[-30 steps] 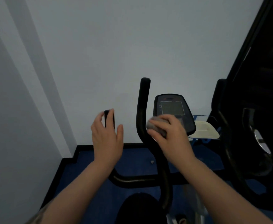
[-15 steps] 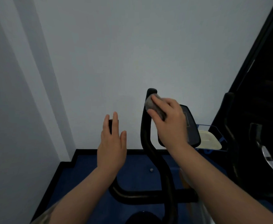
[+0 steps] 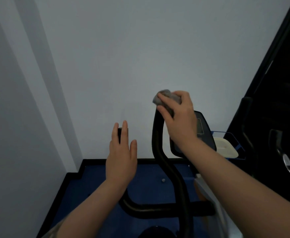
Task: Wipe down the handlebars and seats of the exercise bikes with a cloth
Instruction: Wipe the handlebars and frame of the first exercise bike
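Pale wall behind; right hand [image 3: 178, 115] fingers curled, seemingly round grey cloth [image 3: 165, 97] atop handlebar [image 3: 158, 134].

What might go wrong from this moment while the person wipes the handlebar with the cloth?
1. The right hand holds the cloth bunched at the very top of the right handlebar; one more upward stroke may slip off the end.
2. The left hand lies with straight fingers on the left handlebar, not gripping, so it steadies the bike little.
3. The console is close behind the right wrist and may get bumped.
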A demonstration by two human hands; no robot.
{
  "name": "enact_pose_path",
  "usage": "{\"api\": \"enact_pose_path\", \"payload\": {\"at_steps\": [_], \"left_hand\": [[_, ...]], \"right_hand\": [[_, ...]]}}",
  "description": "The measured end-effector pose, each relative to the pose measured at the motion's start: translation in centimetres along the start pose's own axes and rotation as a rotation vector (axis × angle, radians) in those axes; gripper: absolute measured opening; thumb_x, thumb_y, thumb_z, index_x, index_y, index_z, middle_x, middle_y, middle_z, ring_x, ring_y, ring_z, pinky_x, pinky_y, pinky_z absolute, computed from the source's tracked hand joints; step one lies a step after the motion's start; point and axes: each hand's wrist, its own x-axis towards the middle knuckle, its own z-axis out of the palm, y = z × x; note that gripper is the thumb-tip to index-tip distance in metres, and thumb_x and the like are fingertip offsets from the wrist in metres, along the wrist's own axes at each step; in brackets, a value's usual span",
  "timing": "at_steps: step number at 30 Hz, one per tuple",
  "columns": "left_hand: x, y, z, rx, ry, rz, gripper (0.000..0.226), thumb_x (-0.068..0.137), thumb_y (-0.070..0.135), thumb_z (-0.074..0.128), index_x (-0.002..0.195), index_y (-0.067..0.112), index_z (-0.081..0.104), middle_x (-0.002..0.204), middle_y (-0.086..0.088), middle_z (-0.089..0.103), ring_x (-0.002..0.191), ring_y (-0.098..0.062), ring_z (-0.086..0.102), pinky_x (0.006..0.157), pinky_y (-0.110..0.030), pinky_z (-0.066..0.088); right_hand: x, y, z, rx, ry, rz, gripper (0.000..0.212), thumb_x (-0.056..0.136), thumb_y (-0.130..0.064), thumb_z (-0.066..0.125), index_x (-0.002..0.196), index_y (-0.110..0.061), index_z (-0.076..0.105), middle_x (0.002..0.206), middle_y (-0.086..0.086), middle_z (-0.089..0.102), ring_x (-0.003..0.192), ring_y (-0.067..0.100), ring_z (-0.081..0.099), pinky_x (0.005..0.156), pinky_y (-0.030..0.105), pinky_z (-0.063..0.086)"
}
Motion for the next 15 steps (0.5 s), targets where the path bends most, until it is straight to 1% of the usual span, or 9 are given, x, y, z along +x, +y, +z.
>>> {"api": "enact_pose_path", "payload": {"at_steps": [2, 3, 6, 7, 8, 9, 11, 12, 15], "left_hand": [[0.1, 0.0, 0.0, -0.014, 0.004, -0.004, 0.057, 0.102, 0.039, 0.028, 0.152, 0.039, 0.001, 0.160, 0.014, -0.003, 0.142, -0.016, 0.024, 0.085, -0.024, 0.037], [0.1, -0.1, 0.0, -0.021, 0.009, -0.008, 0.057, 0.102, 0.039, 0.028, 0.152, 0.040, 0.002, 0.160, 0.014, -0.003, 0.142, -0.016, 0.024, 0.085, -0.024, 0.037], [0.1, -0.1, -0.1, -0.043, 0.017, -0.010, 0.055, 0.102, 0.038, 0.029, 0.151, 0.041, 0.005, 0.160, 0.015, 0.000, 0.141, -0.014, 0.024, 0.087, -0.023, 0.035], [0.1, -0.2, 0.0, -0.050, 0.019, -0.006, 0.055, 0.102, 0.038, 0.029, 0.151, 0.042, 0.006, 0.160, 0.015, 0.001, 0.141, -0.014, 0.025, 0.087, -0.023, 0.035], [0.1, -0.2, 0.0, -0.054, 0.022, -0.004, 0.054, 0.102, 0.037, 0.029, 0.151, 0.042, 0.006, 0.160, 0.015, 0.001, 0.141, -0.014, 0.025, 0.087, -0.022, 0.035], [0.1, -0.2, 0.0, -0.053, 0.021, -0.006, 0.054, 0.102, 0.037, 0.029, 0.151, 0.042, 0.006, 0.160, 0.016, 0.001, 0.141, -0.013, 0.026, 0.087, -0.022, 0.035], [0.2, -0.2, 0.0, -0.055, 0.024, -0.009, 0.054, 0.102, 0.037, 0.029, 0.151, 0.043, 0.006, 0.160, 0.017, 0.000, 0.140, -0.012, 0.027, 0.086, -0.022, 0.036], [0.1, -0.2, 0.0, -0.058, 0.024, -0.007, 0.054, 0.102, 0.037, 0.029, 0.151, 0.043, 0.006, 0.160, 0.017, 0.000, 0.139, -0.012, 0.028, 0.086, -0.022, 0.036], [0.1, -0.2, 0.0, -0.075, 0.021, -0.015, 0.054, 0.103, 0.036, 0.030, 0.151, 0.043, 0.007, 0.160, 0.017, 0.001, 0.141, -0.012, 0.026, 0.088, -0.023, 0.035]], "right_hand": [[-1.4, 0.9, 1.1, -0.005, -0.027, -0.058, 0.031, 0.087, -0.020, 0.070, 0.118, -0.022, 0.070, 0.120, 0.012, 0.049, 0.109, 0.027, 0.052, 0.084, 0.036, 0.051], [-2.8, 1.5, 1.6, 0.009, -0.062, -0.061, 0.030, 0.087, -0.018, 0.070, 0.117, -0.022, 0.070, 0.119, 0.012, 0.048, 0.109, 0.026, 0.053, 0.084, 0.038, 0.053], [-6.4, 2.8, 1.2, 0.114, -0.210, 0.012, 0.026, 0.090, -0.022, 0.068, 0.116, -0.026, 0.070, 0.115, 0.000, 0.045, 0.103, 0.012, 0.053, 0.084, 0.042, 0.054], [-6.3, 2.9, 0.5, 0.144, -0.225, 0.014, 0.024, 0.091, -0.025, 0.066, 0.114, -0.027, 0.070, 0.112, -0.003, 0.044, 0.098, 0.009, 0.052, 0.084, 0.041, 0.054], [-5.4, 2.9, 0.0, 0.164, -0.189, 0.021, 0.023, 0.091, -0.028, 0.064, 0.113, -0.028, 0.070, 0.110, -0.004, 0.043, 0.095, 0.009, 0.052, 0.084, 0.039, 0.053], [-4.1, 2.5, -0.4, 0.194, -0.110, 0.047, 0.022, 0.091, -0.028, 0.061, 0.112, -0.029, 0.069, 0.109, -0.003, 0.042, 0.093, 0.009, 0.053, 0.084, 0.034, 0.052], [-1.0, 1.5, -0.8, 0.295, 0.091, 0.154, 0.025, 0.092, -0.022, 0.058, 0.115, -0.028, 0.066, 0.111, -0.002, 0.042, 0.096, 0.006, 0.053, 0.088, 0.020, 0.047], [0.2, 0.9, -0.5, 0.359, 0.147, 0.227, 0.027, 0.094, -0.017, 0.058, 0.118, -0.024, 0.065, 0.113, -0.001, 0.042, 0.100, 0.005, 0.053, 0.092, 0.016, 0.045], [0.9, -0.3, 1.8, 0.419, 0.149, 0.391, 0.031, 0.096, -0.014, 0.058, 0.126, -0.017, 0.062, 0.115, 0.005, 0.045, 0.100, 0.006, 0.054, 0.098, 0.018, 0.044]]}}
